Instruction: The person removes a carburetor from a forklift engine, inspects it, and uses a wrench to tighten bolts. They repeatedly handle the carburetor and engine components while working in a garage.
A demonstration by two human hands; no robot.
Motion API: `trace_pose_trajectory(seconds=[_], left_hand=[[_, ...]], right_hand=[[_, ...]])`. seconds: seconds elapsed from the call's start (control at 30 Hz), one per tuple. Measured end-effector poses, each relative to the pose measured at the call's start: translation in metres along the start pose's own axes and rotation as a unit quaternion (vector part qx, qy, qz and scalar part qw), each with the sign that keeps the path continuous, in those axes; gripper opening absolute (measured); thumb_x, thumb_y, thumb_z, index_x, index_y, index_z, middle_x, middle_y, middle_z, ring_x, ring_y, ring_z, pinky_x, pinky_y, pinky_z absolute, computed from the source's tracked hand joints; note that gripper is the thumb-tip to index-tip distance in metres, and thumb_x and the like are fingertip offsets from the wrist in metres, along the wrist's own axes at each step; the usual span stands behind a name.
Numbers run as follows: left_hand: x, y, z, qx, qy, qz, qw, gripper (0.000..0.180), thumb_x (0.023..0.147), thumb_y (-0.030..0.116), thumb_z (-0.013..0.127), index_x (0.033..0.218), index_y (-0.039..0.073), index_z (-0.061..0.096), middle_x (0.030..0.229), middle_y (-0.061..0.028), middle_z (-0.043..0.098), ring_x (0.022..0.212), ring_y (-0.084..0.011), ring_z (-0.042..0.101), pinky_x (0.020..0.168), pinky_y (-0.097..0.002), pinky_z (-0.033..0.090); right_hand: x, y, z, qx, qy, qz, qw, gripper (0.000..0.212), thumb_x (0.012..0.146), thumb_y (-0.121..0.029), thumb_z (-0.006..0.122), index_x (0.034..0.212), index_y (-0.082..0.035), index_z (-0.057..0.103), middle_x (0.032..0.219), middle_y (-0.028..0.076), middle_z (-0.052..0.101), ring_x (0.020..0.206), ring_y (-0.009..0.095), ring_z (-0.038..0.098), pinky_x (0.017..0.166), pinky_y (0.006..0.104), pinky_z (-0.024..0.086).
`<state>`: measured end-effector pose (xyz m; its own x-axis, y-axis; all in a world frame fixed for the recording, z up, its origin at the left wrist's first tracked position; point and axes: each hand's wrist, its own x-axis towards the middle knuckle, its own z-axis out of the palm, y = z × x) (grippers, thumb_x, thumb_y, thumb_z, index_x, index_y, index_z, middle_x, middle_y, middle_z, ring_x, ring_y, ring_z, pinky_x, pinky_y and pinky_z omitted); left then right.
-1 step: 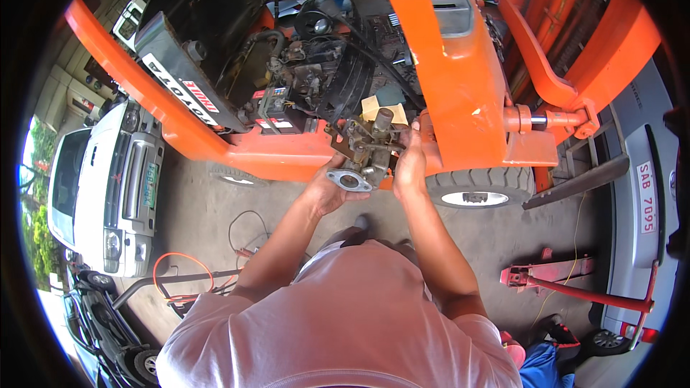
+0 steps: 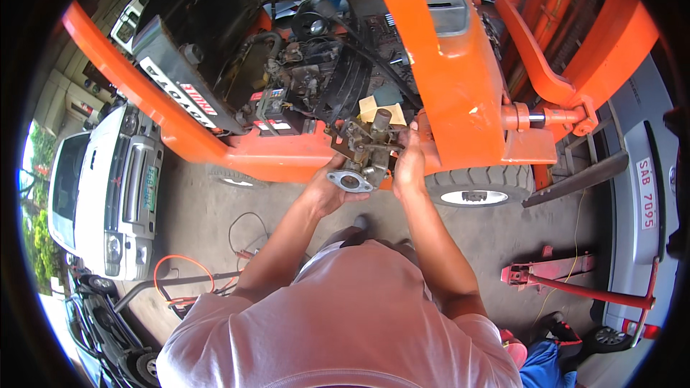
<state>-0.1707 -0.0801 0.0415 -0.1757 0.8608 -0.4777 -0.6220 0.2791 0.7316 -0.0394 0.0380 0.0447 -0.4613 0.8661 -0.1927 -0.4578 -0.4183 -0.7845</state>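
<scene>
A metal carburetor point(image 2: 370, 147) is held up in front of my chest between both hands. Its flat oval flange point(image 2: 349, 181), with a round bore in the middle, faces me. My left hand point(image 2: 328, 188) supports the flange side from the left and below, fingers curled under it. On the other side, my right hand point(image 2: 410, 164) grips the body with the thumb up along its edge. Just beyond the carburetor lies a yellowish piece of paper or card point(image 2: 379, 109), beside the open engine bay point(image 2: 305, 75) of an orange forklift point(image 2: 280, 149).
A battery point(image 2: 279, 111) sits at the engine bay's near edge. A front tyre point(image 2: 480, 185) stands at right. A red floor jack point(image 2: 550, 273) lies on the floor, with a person in blue point(image 2: 546, 366) low behind it. An orange hose point(image 2: 183, 259) curls at left, near a parked white vehicle point(image 2: 108, 187).
</scene>
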Motion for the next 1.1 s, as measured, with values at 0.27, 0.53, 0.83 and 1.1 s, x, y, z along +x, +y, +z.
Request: trace_pose_trajectory(seconds=[0.27, 0.53, 0.83, 1.1], left_hand=[[0.008, 0.025, -0.009, -0.038, -0.135, -0.004, 0.99, 0.08, 0.084, 0.051, 0.06, 0.147, 0.006, 0.041, 0.141, -0.0196, 0.054, 0.12, -0.0404, 0.061, 0.094, -0.0641, 0.052], [0.044, 0.054, -0.058, 0.034, -0.169, 0.054, 0.984, 0.097, 0.08, 0.072, 0.062, 0.152, 0.012, 0.037, 0.147, -0.0187, 0.048, 0.127, -0.0422, 0.054, 0.1, -0.0656, 0.046], [0.094, 0.102, -0.107, -0.074, -0.132, 0.13, 0.98, 0.108, 0.072, 0.088, 0.055, 0.15, 0.014, 0.04, 0.144, -0.0145, 0.051, 0.124, -0.0371, 0.056, 0.099, -0.0584, 0.049], [0.102, 0.144, -0.112, -0.19, -0.183, 0.114, 0.958, 0.112, 0.073, 0.094, 0.042, 0.151, 0.013, 0.038, 0.146, -0.0162, 0.049, 0.125, -0.0406, 0.055, 0.088, -0.0596, 0.055]], right_hand=[[0.011, -0.017, -0.005, -0.044, -0.034, 0.018, 0.998, 0.068, 0.105, -0.054, 0.035, 0.142, 0.002, 0.047, 0.144, 0.012, 0.05, 0.135, 0.021, 0.039, 0.115, 0.0374, 0.025], [0.055, -0.019, 0.026, -0.151, -0.101, 0.012, 0.983, 0.049, 0.106, -0.047, 0.037, 0.11, -0.004, 0.06, 0.107, 0.004, 0.061, 0.103, 0.015, 0.053, 0.097, 0.031, 0.039], [0.116, -0.019, 0.101, -0.251, -0.204, -0.014, 0.946, 0.071, 0.105, -0.06, 0.029, 0.126, 0.001, 0.059, 0.122, 0.013, 0.062, 0.116, 0.02, 0.054, 0.105, 0.0361, 0.038], [0.126, -0.011, 0.103, -0.327, -0.174, -0.129, 0.92, 0.037, 0.103, -0.027, 0.052, 0.128, -0.001, 0.06, 0.111, 0.006, 0.062, 0.102, 0.013, 0.057, 0.092, 0.0292, 0.046]])
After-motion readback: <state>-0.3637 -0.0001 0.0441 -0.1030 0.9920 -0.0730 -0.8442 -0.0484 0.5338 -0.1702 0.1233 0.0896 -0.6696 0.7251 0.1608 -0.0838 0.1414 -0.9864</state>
